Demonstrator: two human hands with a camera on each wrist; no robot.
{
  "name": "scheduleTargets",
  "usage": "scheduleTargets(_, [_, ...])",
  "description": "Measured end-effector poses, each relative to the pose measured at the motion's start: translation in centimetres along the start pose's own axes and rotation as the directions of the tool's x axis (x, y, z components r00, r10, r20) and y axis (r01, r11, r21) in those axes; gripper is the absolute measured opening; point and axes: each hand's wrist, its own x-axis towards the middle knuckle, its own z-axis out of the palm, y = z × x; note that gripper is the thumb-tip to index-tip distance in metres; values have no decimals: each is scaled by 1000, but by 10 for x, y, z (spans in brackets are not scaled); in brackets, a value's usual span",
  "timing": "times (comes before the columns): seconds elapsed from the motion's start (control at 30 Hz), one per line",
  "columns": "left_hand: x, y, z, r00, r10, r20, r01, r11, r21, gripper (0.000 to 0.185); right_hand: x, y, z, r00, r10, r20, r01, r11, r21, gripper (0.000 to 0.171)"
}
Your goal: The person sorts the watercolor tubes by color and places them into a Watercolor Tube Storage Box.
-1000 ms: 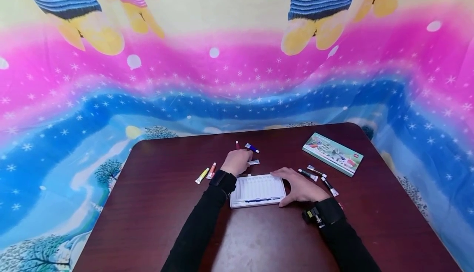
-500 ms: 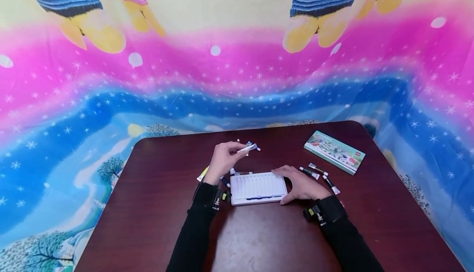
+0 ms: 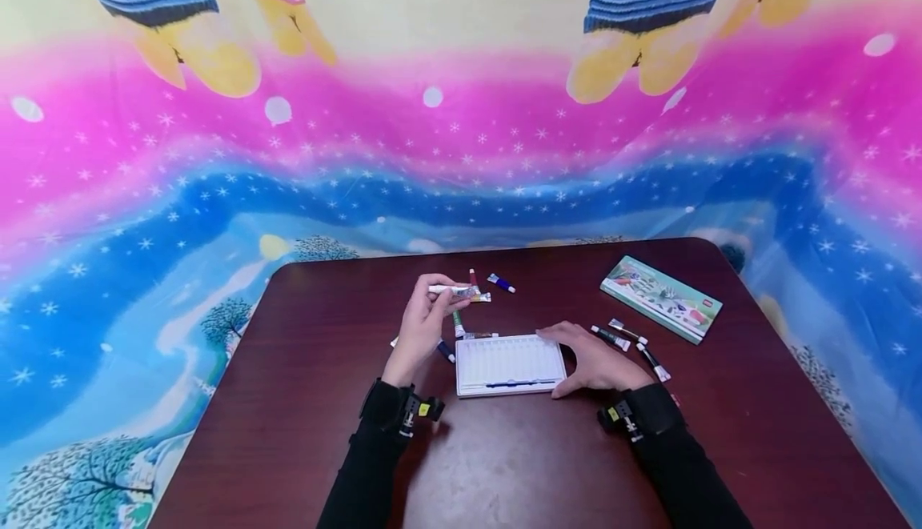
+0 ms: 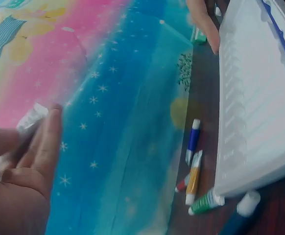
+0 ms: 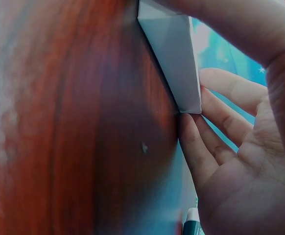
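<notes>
Beyond the tray's far left corner, my left hand (image 3: 416,333) pinches a white-and-silver paint tube (image 3: 448,290) between thumb and fingers, raised above the table. In the left wrist view the tube's crimped silver end (image 4: 34,116) shows past the fingers. My right hand (image 3: 596,362) grips the right end of a white ribbed plastic tray (image 3: 507,357), thumb at the near corner and fingers at the far one. A blue paintbrush (image 3: 515,384) lies along the tray's near side. In the right wrist view, fingertips touch the tray's side wall (image 5: 174,58).
Blue (image 3: 501,282), red (image 3: 473,278), ochre (image 3: 481,298) and green (image 3: 458,323) paint tubes lie beyond the tray. A dark blue tube (image 3: 446,350) is at its left. Several dark tubes (image 3: 654,362) lie right of my right hand, before a pale green box (image 3: 661,298).
My left hand has lifted the paint tube off the table beyond the tray and drawn it back leftward. My right hand has kept its hold on the tray.
</notes>
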Motion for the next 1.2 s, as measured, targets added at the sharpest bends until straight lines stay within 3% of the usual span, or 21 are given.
scheduleTargets(0.13, [-9, 5, -1, 999, -52, -15, 51, 998, -28, 32, 0, 0, 2, 1000, -6, 10, 6, 1000, 12, 96])
scheduleTargets(0.37, [-23, 0, -3, 994, -103, -40, 109, 976, 191, 42, -1, 0, 0, 1000, -7, 7, 6, 1000, 10, 96])
scheduleTargets(0.53, [-34, -27, -11, 991, -132, -16, 130, 933, 336, 49, 0, 2, 0, 1000, -17, 7, 17, 1000, 1, 96])
scheduleTargets(0.6, [-38, -39, -14, 989, -149, 8, 137, 926, 352, 50, 0, 2, 0, 1000, -15, 7, 15, 1000, -1, 97])
scheduleTargets(0.73, [-42, -38, -10, 984, -171, 43, 146, 928, 342, 48, 0, 3, 0, 1000, 5, 3, -5, 1000, -2, 96])
scheduleTargets(0.87, [-45, -36, -7, 983, -180, 35, 155, 918, 366, 43, 1, 4, 1, 1000, -1, 6, 1, 1000, -2, 97])
scheduleTargets(1.0, [-48, -39, -4, 982, -187, 34, 150, 870, 469, 40, 1, 4, 1, 1000, -10, 7, 10, 1000, -7, 97])
scheduleTargets(1.2, [-50, -48, 5, 983, -182, 19, 128, 759, 638, 41, 1, 4, 1, 1000, -2, -4, 2, 1000, -14, 97])
